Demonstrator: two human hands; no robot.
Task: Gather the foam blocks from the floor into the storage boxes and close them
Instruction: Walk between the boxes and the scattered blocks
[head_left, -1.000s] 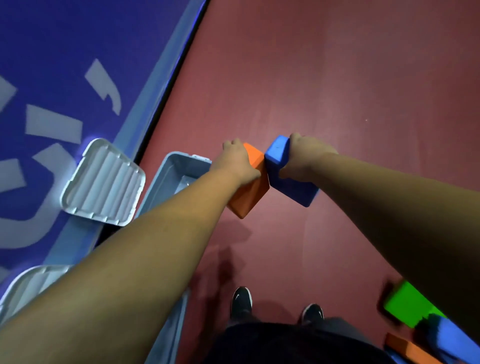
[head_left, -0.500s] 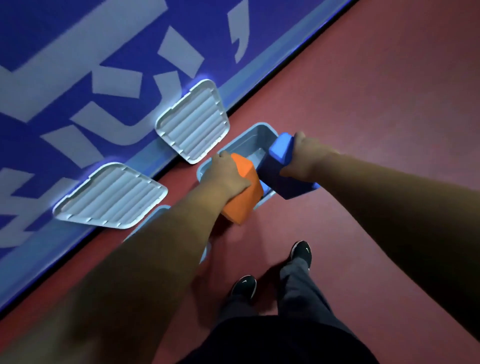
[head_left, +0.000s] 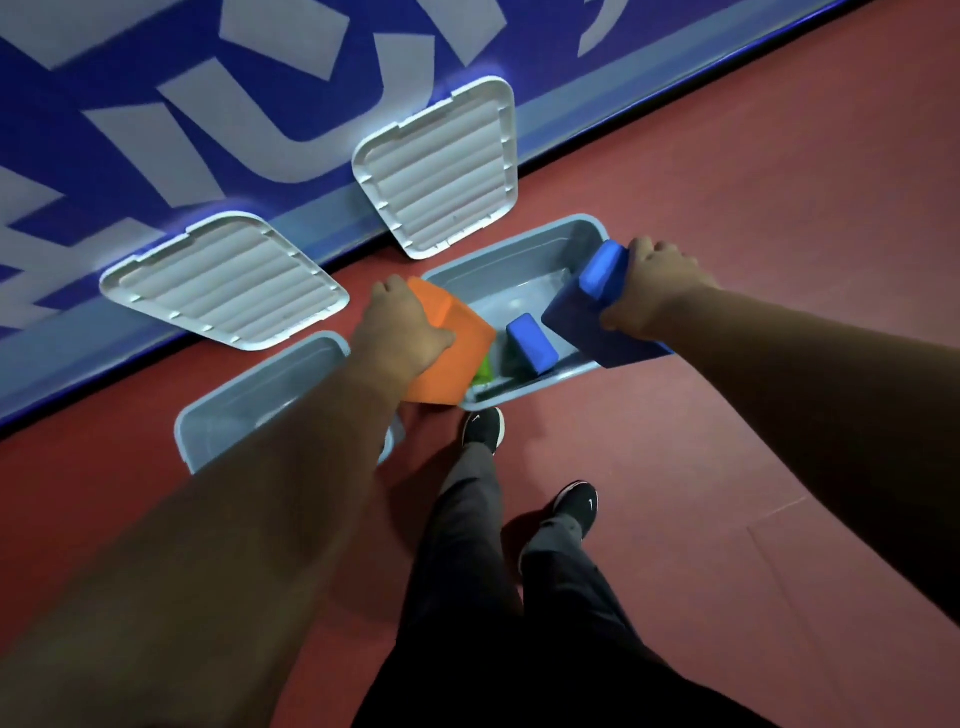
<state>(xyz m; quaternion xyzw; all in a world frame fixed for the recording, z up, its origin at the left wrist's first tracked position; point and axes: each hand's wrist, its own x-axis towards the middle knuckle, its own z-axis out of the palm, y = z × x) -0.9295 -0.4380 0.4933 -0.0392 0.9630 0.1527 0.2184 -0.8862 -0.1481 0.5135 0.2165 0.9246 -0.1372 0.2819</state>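
My left hand (head_left: 397, 332) grips an orange foam block (head_left: 457, 358) over the near left corner of an open grey storage box (head_left: 524, 254). My right hand (head_left: 652, 283) holds a large blue foam block (head_left: 587, 306) above the right end of that same box. Inside the box lie a smaller blue block (head_left: 531, 343) and a green block (head_left: 484, 370), mostly hidden behind the orange one. A second open grey box (head_left: 270, 387) stands to the left, partly covered by my left forearm.
Two white ribbed lids lean against the blue wall, one (head_left: 223, 280) behind the left box and one (head_left: 439, 166) behind the right box. My feet in black shoes (head_left: 484, 428) stand on the red floor just in front of the boxes.
The view has swung toward the wall and boxes. Both hands carried their blocks from over the red floor to above the right-hand box, whose inside with blocks now shows.
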